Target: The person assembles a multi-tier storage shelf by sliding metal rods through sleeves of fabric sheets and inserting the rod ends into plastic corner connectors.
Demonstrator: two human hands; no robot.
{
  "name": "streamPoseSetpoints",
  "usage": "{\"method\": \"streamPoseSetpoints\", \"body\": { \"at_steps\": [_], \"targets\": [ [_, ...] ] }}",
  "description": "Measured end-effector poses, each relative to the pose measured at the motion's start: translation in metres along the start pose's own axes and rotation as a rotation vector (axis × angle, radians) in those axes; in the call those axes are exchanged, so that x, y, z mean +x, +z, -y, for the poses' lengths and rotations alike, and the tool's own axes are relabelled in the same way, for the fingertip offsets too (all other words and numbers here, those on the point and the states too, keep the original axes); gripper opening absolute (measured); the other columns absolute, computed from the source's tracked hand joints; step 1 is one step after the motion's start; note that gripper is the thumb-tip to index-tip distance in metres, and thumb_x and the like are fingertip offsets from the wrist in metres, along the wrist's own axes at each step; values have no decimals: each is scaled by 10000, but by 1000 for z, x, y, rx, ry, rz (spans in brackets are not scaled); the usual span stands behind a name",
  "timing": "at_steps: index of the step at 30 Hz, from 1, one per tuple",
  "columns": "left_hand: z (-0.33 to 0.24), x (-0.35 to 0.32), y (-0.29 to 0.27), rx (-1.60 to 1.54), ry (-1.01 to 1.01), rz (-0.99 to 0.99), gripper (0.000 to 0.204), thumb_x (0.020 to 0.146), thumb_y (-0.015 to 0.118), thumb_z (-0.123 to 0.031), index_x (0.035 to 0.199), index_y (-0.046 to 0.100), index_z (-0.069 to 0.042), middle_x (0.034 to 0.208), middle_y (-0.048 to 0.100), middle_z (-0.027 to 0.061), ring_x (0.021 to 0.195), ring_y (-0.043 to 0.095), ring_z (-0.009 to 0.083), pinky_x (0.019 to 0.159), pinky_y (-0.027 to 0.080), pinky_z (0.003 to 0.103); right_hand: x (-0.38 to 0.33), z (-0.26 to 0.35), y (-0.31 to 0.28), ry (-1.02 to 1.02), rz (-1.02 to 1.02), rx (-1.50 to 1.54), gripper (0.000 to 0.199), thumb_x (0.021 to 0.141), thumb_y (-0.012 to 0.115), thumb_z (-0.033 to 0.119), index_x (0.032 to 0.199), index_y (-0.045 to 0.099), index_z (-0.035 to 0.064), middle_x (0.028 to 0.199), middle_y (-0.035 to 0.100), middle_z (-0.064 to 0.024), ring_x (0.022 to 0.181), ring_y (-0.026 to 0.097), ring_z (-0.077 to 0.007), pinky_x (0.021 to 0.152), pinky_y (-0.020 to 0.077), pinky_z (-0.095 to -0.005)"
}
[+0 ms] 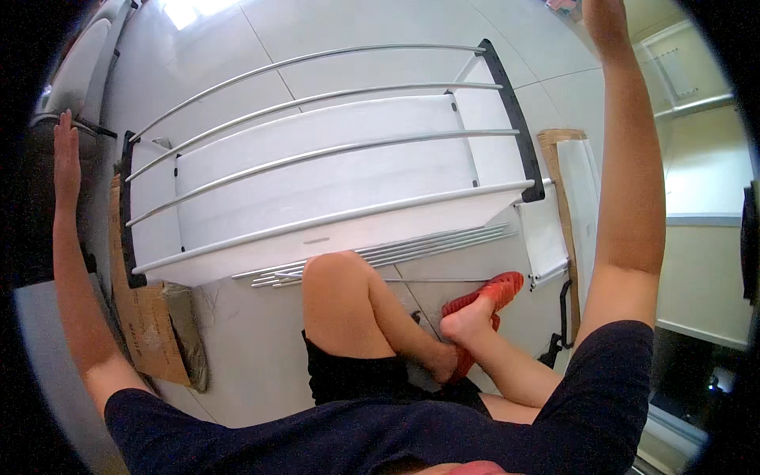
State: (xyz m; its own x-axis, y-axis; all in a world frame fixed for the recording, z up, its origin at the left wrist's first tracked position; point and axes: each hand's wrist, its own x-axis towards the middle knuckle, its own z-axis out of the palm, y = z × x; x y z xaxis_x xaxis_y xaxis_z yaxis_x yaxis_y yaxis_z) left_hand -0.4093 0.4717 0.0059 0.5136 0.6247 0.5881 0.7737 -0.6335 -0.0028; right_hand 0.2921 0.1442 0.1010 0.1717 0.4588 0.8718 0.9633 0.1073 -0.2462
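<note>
Both my arms are spread wide and raised on either side of a partly built rack. My left hand (67,158) is at the far left, fingers stretched out, holding nothing. My right hand (606,20) is at the top right, its fingers cut off by the picture's edge. Between them on the floor lies the rack, with white panels (317,150), silver tubes (332,95) and a black end bar (511,119) on the right. Another black end bar (129,214) closes its left side. Neither hand appears to touch the rack.
Several loose silver tubes (412,249) lie between the rack and my bent knee. Flattened cardboard (154,328) is at the left, with another cardboard piece (564,182) and a white panel part (546,241) at the right. A pale cabinet (704,277) stands far right.
</note>
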Motion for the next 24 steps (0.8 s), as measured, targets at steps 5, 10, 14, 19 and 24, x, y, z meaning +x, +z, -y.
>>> {"method": "streamPoseSetpoints", "body": {
  "at_steps": [5, 10, 14, 19, 24],
  "targets": [
    [-14, -36, 86, -260, -293, 241, 557, 971, 283, -490, 1421, 318, -163, 1476, 267, 98, 1383, 177, 258, 1126, 132, 404, -4, -38, 45, -74, 78, -217, 709, 940, 362, 521, 1374, 279, -33, 1419, 263, -217, 1313, 252, -305, 1087, 176, -393],
    [-19, -50, 99, -430, -450, 362, 558, 969, 288, -495, 1398, 365, -148, 1437, 338, 121, 1356, 254, 264, 1110, 187, 383, -127, -62, 119, 244, 616, -245, 594, 956, 387, 458, 1287, 417, -34, 1277, 447, -185, 1157, 430, -275, 989, 324, -400],
    [-23, -49, 103, -505, -525, 369, 562, 968, 292, -500, 1380, 403, -135, 1405, 395, 140, 1333, 316, 269, 1096, 230, 366, -108, -59, 99, 536, 436, 318, 468, 941, 458, 434, 1102, 584, 13, 1040, 601, -117, 920, 558, -199, 809, 454, -348],
    [-14, -50, 109, -437, -494, 397, 560, 972, 286, -492, 1377, 406, -125, 1406, 393, 137, 1330, 318, 261, 1098, 221, 360, -33, -108, 69, 558, -129, 1051, 301, 878, 534, 205, 604, 418, 165, 489, 348, 35, 382, 302, -95, 356, 238, -289],
    [8, -51, 115, -464, -454, 409, 552, 979, 282, -471, 1382, 394, -110, 1413, 383, 130, 1333, 307, 251, 1103, 205, 357, -66, -129, 106, 409, -60, 639, 349, 847, 554, 145, 558, 358, 159, 474, 302, 55, 384, 285, -93, 361, 262, -294]
  ]
}}
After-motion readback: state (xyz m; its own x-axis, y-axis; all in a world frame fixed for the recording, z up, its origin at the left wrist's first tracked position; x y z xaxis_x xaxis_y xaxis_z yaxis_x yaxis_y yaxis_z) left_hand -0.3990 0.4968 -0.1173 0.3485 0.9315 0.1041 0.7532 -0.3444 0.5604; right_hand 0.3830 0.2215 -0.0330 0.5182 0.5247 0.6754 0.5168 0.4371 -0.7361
